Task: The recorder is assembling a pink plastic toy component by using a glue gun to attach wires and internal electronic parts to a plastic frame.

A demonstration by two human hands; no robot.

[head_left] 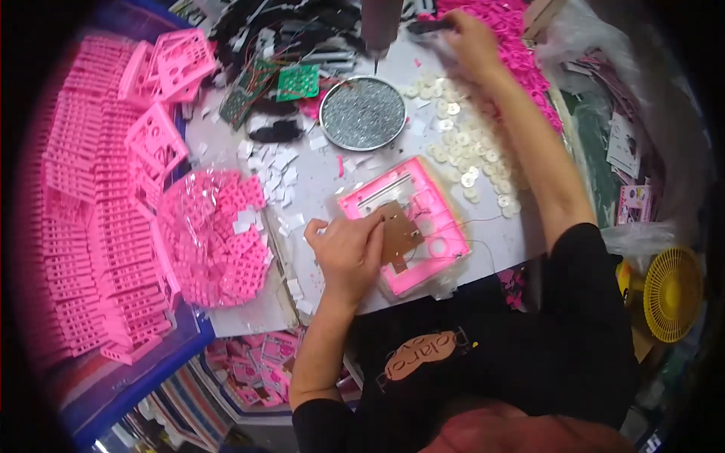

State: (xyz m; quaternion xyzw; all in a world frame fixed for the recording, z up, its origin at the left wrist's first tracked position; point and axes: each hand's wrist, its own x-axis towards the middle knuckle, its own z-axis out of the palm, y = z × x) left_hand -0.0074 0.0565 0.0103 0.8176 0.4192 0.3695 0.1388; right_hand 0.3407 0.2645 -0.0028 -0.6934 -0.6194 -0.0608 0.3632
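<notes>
A pink plastic toy housing (445,245) lies tilted on the worktable, its inside facing up, with thin wires running out to the right. Over its left side sits a brown circuit board (400,235). My left hand (346,253) is closed at the board's upper left corner, thumb and fingertips against it. Far to the right, my right hand (474,49) reaches to the back of the table, fingers closed on a small black part (428,27) whose kind I cannot tell. Between the hands stands a round dish of small metal screws (364,113), with a hanging screwdriver (380,30) above it.
White round discs (468,151) spread beside my right forearm, near piled pink parts (521,45). Green circuit boards (298,81) and black wires lie at the back. Stacked pink frames (91,196) and a bag of pink pieces (211,234) fill the left. A yellow basket (672,294) stands right.
</notes>
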